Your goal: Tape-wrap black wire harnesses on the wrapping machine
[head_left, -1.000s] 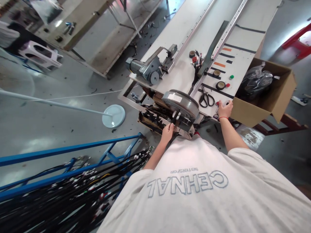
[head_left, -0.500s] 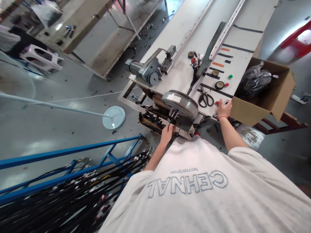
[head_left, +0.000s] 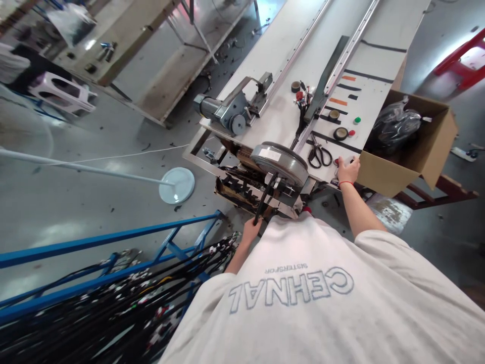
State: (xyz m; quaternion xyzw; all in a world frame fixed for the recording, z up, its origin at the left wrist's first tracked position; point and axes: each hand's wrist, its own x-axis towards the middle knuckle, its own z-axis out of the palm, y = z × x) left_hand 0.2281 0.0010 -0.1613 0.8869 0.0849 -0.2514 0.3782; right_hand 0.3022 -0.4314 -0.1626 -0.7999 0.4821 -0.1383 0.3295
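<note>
My left hand (head_left: 250, 231) is closed around a black wire harness (head_left: 264, 199), which runs up through the round ring-shaped machine head (head_left: 281, 161) at the table's near end. At the table's near right corner, my right hand (head_left: 348, 170) rests with thumb and fingers apart; its thumb is beside a red button (head_left: 336, 162). Black-handled scissors (head_left: 319, 155) lie just left of that hand. Beyond the ring, more of the bundle, with red and white connectors (head_left: 301, 97), lies along the metal rail (head_left: 337, 71).
Tape rolls (head_left: 340, 133) and a green button (head_left: 357, 120) sit on the table. A motor unit (head_left: 227, 114) stands left of the ring. An open cardboard box (head_left: 428, 151) adjoins the right edge. A blue rack (head_left: 113, 237) holds many black harnesses at lower left.
My left hand has moved down and left, away from the ring, drawing a longer stretch of the black harness out with it. My right hand stays at the table corner.
</note>
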